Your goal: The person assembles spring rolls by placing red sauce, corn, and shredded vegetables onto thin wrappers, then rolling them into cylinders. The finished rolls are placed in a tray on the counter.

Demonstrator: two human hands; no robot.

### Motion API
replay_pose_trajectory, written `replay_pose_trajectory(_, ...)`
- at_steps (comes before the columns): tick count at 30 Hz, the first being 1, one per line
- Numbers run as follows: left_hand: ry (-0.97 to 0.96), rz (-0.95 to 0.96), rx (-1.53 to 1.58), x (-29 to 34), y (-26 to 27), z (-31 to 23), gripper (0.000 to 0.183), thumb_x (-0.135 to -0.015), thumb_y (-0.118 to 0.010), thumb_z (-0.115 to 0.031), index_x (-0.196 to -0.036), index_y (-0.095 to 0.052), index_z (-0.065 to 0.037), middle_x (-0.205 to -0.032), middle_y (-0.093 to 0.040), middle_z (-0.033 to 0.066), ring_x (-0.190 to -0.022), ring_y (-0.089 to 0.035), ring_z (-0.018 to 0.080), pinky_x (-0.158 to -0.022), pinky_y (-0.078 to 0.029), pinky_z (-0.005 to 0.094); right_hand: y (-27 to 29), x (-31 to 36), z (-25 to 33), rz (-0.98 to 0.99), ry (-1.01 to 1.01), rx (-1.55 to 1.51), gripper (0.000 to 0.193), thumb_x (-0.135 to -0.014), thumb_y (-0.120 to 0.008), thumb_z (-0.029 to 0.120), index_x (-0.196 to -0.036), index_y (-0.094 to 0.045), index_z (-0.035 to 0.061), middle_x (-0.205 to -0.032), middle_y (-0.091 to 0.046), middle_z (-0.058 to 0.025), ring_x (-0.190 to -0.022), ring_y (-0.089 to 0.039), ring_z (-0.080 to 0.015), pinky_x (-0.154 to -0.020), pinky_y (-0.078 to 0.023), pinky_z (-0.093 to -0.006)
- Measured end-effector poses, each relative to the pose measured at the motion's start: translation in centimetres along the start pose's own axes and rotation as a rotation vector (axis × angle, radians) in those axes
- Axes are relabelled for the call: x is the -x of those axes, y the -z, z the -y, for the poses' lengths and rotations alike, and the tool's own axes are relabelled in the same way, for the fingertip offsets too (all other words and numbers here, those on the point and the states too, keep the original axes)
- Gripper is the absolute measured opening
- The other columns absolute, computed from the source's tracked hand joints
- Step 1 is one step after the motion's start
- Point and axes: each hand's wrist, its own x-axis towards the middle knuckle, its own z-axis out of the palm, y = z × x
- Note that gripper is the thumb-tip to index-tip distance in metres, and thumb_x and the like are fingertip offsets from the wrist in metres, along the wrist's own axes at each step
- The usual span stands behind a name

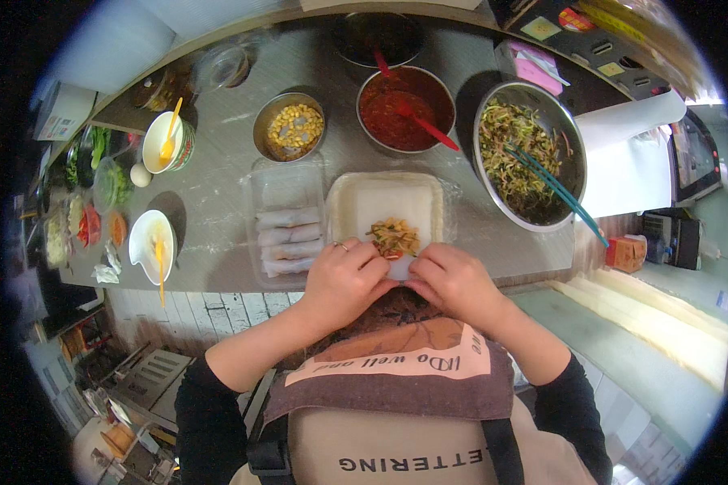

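Observation:
A thin white wrapper [383,203] lies on a pale square tray at the table's near edge. On its near half sits a small heap of shredded vegetable filling [395,235], with a bit of red at its near side. My left hand [344,279] and my right hand [457,279] are closed at the wrapper's near edge, fingers pinched on either side of the filling. To the left, a clear plastic box [285,186] holds several finished white rolls [289,233] laid side by side.
Behind stand a bowl of yellow kernels [294,127], a bowl of red sauce [407,111] with a red spoon, and a dark pot [378,38]. A large steel bowl [576,153] of shredded vegetables with green tongs [556,192] is at right. White bowls [145,246] with yellow spoons stand left.

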Motion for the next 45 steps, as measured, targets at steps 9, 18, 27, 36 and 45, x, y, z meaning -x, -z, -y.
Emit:
replay_pose_trajectory(9, -0.008, 0.023, 0.073, -0.2, 0.5, 0.6, 0.019, -0.061, -0.08, -0.016, -0.073, -0.065, -0.009, -0.077, -0.061, 0.0039, -0.073, -0.061, 0.0237, -0.061, -0.051, 0.0359, 0.4, 0.0, -0.3, 0.055, -0.052, -0.084, 0.014, -0.075, -0.068, 0.009, -0.085, -0.06, 0.0044, -0.083, -0.056, -0.0103, -0.076, -0.059, -0.0304, -0.065, -0.05, -0.0391)
replay_pose_trajectory(18, -0.022, -0.09, 0.021, 0.1, -0.2, 0.2, 0.015, -0.065, -0.076, -0.012, -0.075, -0.065, -0.009, -0.074, -0.061, 0.0029, -0.068, -0.061, 0.0222, -0.057, -0.051, 0.0334, -1.1, 0.1, 0.1, -0.077, -0.009, 0.055, 0.014, -0.072, -0.068, 0.012, -0.082, -0.059, 0.007, -0.08, -0.055, -0.0072, -0.071, -0.06, -0.0262, -0.057, -0.051, -0.037)
replay_pose_trajectory(27, 0.203, 0.923, -0.279, 7.2, 6.7, 0.2, 0.011, -0.078, -0.068, -0.021, -0.08, -0.069, -0.01, -0.077, -0.064, 0.006, -0.072, -0.065, 0.0253, -0.06, -0.053, 0.0366, -1.2, 0.1, 0.1, -0.144, 0.014, 0.127, 0.012, -0.071, -0.062, 0.011, -0.081, -0.056, 0.0077, -0.08, -0.052, -0.006, -0.073, -0.06, -0.0233, -0.054, -0.051, -0.0344)
replay_pose_trajectory(36, 0.21, 0.007, 0.007, 3.5, 2.8, -1.2, 0.02, -0.068, -0.077, -0.013, -0.085, -0.067, -0.009, -0.078, -0.061, 0.0072, -0.07, -0.062, 0.0272, -0.06, -0.05, 0.0374, -1.1, -0.3, 0.1, -0.121, 0.04, 0.146, 0.018, -0.072, -0.059, 0.01, -0.089, -0.059, 0.0068, -0.086, -0.055, -0.0067, -0.08, -0.06, -0.0236, -0.06, -0.053, -0.0331)
replay_pose_trajectory(45, 0.09, -0.185, 0.001, 1.0, 1.3, -0.2, 0.026, -0.064, -0.08, -0.011, -0.087, -0.067, -0.009, -0.079, -0.06, 0.0059, -0.069, -0.061, 0.0254, -0.059, -0.05, 0.0348, 0.1, -1.1, 0.3, -0.192, 0.047, 0.154, 0.021, -0.073, -0.06, 0.01, -0.093, -0.06, 0.0053, -0.093, -0.059, -0.0079, -0.087, -0.058, -0.0256, -0.067, -0.053, -0.0347)
